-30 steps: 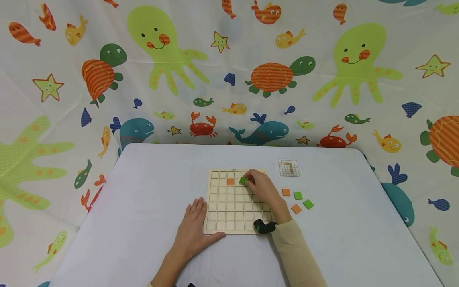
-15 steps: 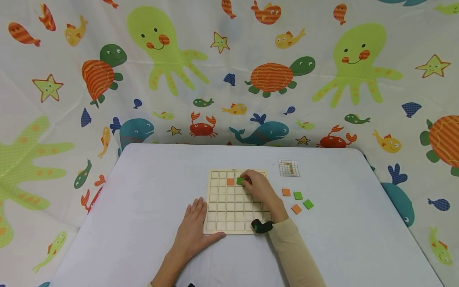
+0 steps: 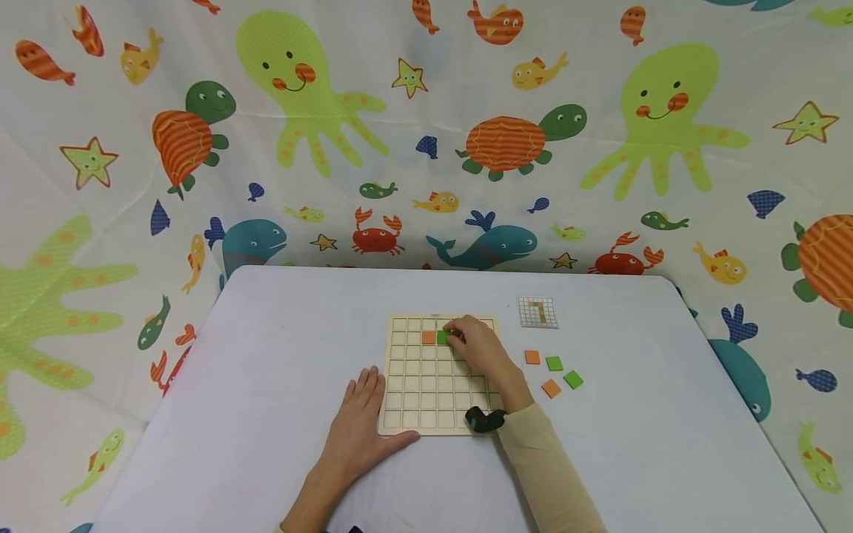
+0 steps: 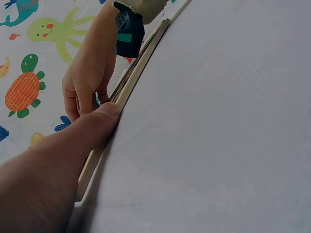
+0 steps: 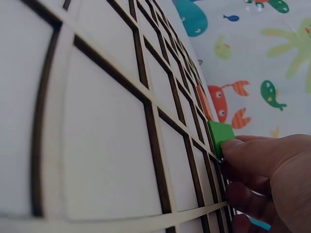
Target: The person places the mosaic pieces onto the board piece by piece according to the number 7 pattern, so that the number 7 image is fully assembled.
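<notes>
Head | left hand (image 3: 356,437): board (image 3: 429,384) edge | right fingers (image 3: 461,323) pinch green tile (image 3: 443,337) | room leftward

Behind a white table (image 3: 226,385), I see a pale cloth backdrop (image 3: 360,44) printed with cartoon sea animals. Up high are two smiling lime-green octopuses (image 3: 293,104), an orange-shelled turtle (image 3: 505,142) between them. Just above the table's far edge, I find a red crab (image 3: 376,238) near a teal whale (image 3: 496,246).

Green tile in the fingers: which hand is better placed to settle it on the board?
Right, I'd judge: the right hand pinches the green tile at the board, while the left hand rests at the board's near-left corner.
</notes>
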### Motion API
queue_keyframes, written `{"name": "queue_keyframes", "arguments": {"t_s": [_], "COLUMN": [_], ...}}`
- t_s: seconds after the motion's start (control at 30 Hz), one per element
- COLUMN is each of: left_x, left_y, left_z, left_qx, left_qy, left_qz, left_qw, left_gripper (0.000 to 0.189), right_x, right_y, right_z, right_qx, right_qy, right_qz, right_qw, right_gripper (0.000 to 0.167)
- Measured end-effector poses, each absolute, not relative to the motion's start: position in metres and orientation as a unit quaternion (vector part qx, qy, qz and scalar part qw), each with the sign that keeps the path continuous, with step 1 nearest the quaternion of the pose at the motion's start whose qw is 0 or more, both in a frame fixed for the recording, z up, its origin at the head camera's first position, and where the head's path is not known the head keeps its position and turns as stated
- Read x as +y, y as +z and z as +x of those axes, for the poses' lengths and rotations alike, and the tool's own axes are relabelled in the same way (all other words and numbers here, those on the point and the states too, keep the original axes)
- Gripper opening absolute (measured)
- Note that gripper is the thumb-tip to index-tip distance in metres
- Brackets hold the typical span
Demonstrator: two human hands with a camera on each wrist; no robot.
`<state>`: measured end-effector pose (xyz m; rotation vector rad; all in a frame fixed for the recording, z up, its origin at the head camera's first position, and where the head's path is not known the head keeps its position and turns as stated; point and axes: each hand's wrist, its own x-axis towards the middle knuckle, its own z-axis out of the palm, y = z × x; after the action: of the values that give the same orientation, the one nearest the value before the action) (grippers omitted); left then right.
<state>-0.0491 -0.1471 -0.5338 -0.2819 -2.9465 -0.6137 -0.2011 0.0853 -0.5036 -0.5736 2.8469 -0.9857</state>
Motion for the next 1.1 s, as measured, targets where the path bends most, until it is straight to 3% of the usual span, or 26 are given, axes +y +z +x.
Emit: {"name": "queue_keyframes", "arguments": {"t_s": [0.43, 1.1], "left_x": [-0.1470, -0.1463], "left_y": [-0.5341, -0.5321], "left_z": [-0.0492, -0.0485], "left_qx": [-0.973, -0.973], "left_qy": [-0.204, -0.205], "left_qz": [-0.092, -0.093], "left_qw": [0.062, 0.060], "left_gripper": [0.115, 0.114], "right_x": [0.0851, 0.0849], "right_y": [-0.5055, -0.5043], "right_z": [-0.1993, -0.1976], "right_qx": [0.934, 0.934], "right_qy": [-0.297, -0.302], "right_qz": [-0.197, -0.191], "right_qw": [0.016, 0.028], "right_gripper": [0.025, 0.026]}}
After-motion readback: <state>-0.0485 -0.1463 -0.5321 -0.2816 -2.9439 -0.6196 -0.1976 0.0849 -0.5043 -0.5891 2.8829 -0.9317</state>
